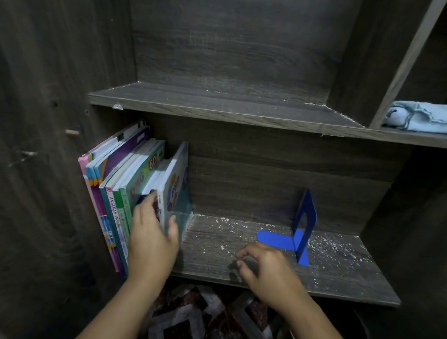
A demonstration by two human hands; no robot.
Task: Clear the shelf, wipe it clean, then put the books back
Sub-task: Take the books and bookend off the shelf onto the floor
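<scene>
Several thin books [125, 181] stand leaning at the left end of the lower dark wood shelf [327, 274]. My left hand [151, 238] grips the rightmost books, fingers on the spines and thumb on the pale blue cover [177, 185]. My right hand [267, 267] hovers over the shelf's front middle with fingers loosely curled, holding nothing. A blue metal bookend [301, 228] stands to the right of that hand. White dust specks cover the shelf board.
An upper shelf [219, 103] lies bare and dusty. A folded light blue cloth [427, 118] sits in the compartment at the upper right. The cabinet's left wall [40, 163] bounds the books. A patterned rug [199, 318] shows below.
</scene>
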